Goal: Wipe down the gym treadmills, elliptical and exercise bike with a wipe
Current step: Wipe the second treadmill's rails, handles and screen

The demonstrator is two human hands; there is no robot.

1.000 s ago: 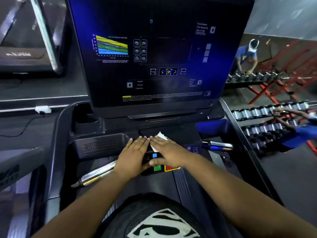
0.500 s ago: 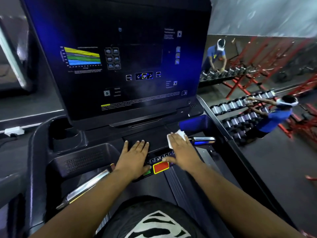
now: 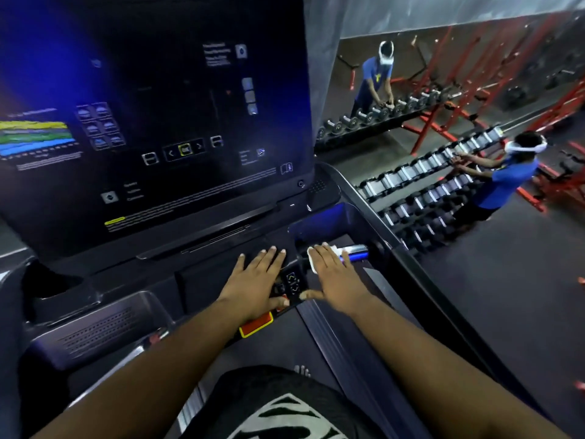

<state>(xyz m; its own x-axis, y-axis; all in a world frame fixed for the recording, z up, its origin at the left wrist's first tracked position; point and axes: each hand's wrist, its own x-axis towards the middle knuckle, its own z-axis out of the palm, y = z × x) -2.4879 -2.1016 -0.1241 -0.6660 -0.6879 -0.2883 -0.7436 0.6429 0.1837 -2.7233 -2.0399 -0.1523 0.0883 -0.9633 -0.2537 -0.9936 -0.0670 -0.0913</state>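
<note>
Left hand: the left hand point(image 3: 258, 282) lies flat on the treadmill point(image 3: 389, 248) console, fingers point(image 3: 269, 258) straight and a little apart, holding nothing; its thumb reaches toward the small keys point(image 3: 292, 283).
Right hand: the right hand point(image 3: 335, 277) lies flat too, fingers straight and close together, pressing down on the wipe point(image 3: 316, 256).
Wipe: white, mostly hidden under the right fingers, with one edge showing at their left side and a bit past the tips; it sits at the near edge of the right-hand tray point(image 3: 323, 226).
Grip bar: a shiny grip bar point(image 3: 356, 249) lit blue pokes out just beyond the right fingertips; it seems to touch the wipe, though blur makes that hard to call.
Keys: between the two hands, with arrow marks on them.
Stop button: the red, yellow-edged stop button point(image 3: 256, 324) sits under the left wrist, on the near side of the left fingers.
Screen: the big dark screen point(image 3: 152, 122) stands beyond both sets of fingers, showing a coloured graph and small icons.
Left tray: a perforated tray point(image 3: 104, 327) lies well off to the left of the left hand.
Background: far to the right of the right fingers, a person in blue point(image 3: 503, 182) reaches to a dumbbell rack point(image 3: 421, 172), repeated in a wall mirror point(image 3: 474, 58).
</note>
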